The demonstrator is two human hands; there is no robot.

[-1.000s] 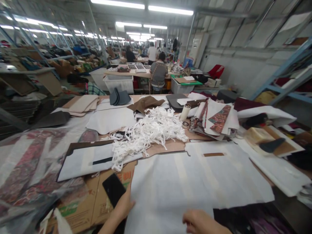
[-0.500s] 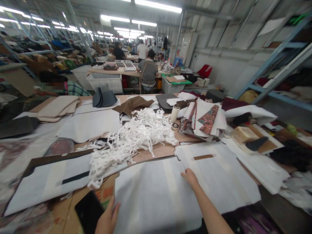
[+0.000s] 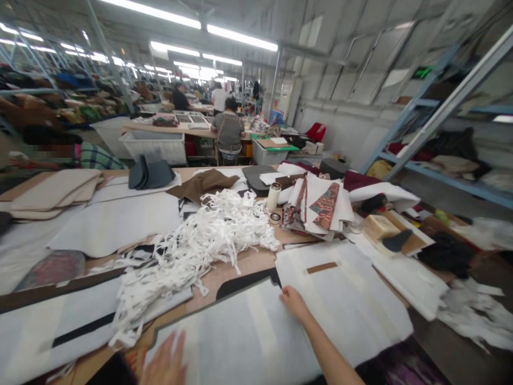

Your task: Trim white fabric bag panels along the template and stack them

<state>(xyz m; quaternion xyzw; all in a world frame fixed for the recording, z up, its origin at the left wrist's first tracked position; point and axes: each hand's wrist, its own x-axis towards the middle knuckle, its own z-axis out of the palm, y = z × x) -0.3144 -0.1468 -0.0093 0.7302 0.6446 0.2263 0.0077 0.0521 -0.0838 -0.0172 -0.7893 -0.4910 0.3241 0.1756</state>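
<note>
A large white sheet with pale strips (image 3: 236,331) lies in front of me, its far edge dark. On its left end my left hand (image 3: 166,361) rests with fingers spread, somewhat blurred. My right hand (image 3: 294,303) has its fingers closed on the sheet's upper right corner. Beside that corner, a second white sheet with a brown slot (image 3: 360,289) lies to the right. Under the far edge, part of a black piece (image 3: 244,282) shows. Beyond is a heap of white strips (image 3: 208,235). A dark phone (image 3: 112,371) is partly visible left of my left hand.
Another white panel with a black slot (image 3: 32,326) lies at left. A cream bottle (image 3: 273,197) stands behind the strips, near patterned fabric pieces (image 3: 320,206). A foam block (image 3: 380,227) sits at right. Several people are farther back, one in plaid (image 3: 98,156) at left.
My left hand has let go of the sheet's left edge and now lies spread on top. The black piece has come into sight beyond the sheet. The camera view has shifted right.
</note>
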